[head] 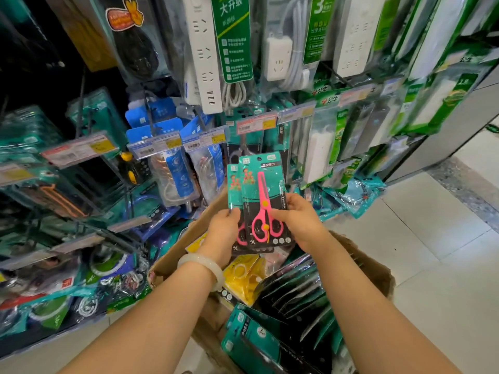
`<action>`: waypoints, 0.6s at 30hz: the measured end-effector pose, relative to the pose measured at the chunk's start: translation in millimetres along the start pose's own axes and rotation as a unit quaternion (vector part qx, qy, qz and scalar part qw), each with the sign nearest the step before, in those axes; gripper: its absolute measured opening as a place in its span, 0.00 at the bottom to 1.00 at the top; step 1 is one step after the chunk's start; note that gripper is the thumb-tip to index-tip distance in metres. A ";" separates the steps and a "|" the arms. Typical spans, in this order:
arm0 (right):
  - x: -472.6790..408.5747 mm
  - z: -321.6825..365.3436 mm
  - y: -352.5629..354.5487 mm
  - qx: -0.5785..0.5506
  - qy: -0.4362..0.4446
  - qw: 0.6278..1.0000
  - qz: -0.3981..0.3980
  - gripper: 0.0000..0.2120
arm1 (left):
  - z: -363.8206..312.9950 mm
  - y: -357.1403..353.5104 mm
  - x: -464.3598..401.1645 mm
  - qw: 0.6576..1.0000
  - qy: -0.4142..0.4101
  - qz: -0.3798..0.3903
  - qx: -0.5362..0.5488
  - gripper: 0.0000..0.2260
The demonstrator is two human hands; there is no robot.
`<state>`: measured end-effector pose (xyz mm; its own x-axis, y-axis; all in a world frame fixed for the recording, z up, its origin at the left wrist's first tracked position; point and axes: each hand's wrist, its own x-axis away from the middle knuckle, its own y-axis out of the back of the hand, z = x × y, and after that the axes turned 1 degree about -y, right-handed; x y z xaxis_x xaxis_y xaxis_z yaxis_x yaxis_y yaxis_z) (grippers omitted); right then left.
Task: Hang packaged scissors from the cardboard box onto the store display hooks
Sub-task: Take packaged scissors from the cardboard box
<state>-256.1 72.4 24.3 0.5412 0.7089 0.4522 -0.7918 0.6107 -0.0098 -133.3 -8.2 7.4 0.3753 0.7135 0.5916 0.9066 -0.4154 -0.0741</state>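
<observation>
We hold two packs (260,201) of pink scissors up in front of us, fanned a little, over the open box (378,268). Our left hand (225,229) grips the lower left edge of the rear pack, thumb curled over its front; our right hand (298,221) grips the front pack at its right side, thumb pressed on the plastic beside the scissor handles. Neither hand is free.

Both packs stand upright, long axis running up and away from us, blades pointing at the display. The hang hole (259,159) sits at the top edge of the front pack, the end farthest from our hands. Straight above and just behind it hangs a dark pack of scissors under a pink price tag (256,124); we judge that hook to be the target, though the hook's tip itself is hidden behind the tag.

So the move turns on the hole lining up with the hook above it. The right hand holds the front pack and lies nearer that hook, so it seems the likelier to lift and thread. More packs lie stacked in the box below our forearms.
</observation>
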 end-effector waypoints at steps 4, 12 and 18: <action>-2.6 -4.2 -9.6 -0.011 0.007 1.000 0.003 0.11 | -3.7 16.5 4.8 0.994 -0.051 -0.088 -0.039 0.10; 5.1 -4.1 -42.7 -0.015 0.033 0.999 0.033 0.18 | -5.9 59.9 28.8 0.981 -0.108 -0.161 -0.008 0.04; 27.5 4.0 -85.4 0.014 0.076 0.994 0.071 0.16 | -10.3 103.6 56.3 0.966 -0.165 -0.199 0.013 0.04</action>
<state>-174.7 38.3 41.2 0.4580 0.8339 0.3080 -0.8699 0.4917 -0.0378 -20.3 -16.9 41.3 0.0339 0.9567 0.2891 0.9946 -0.0607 0.0840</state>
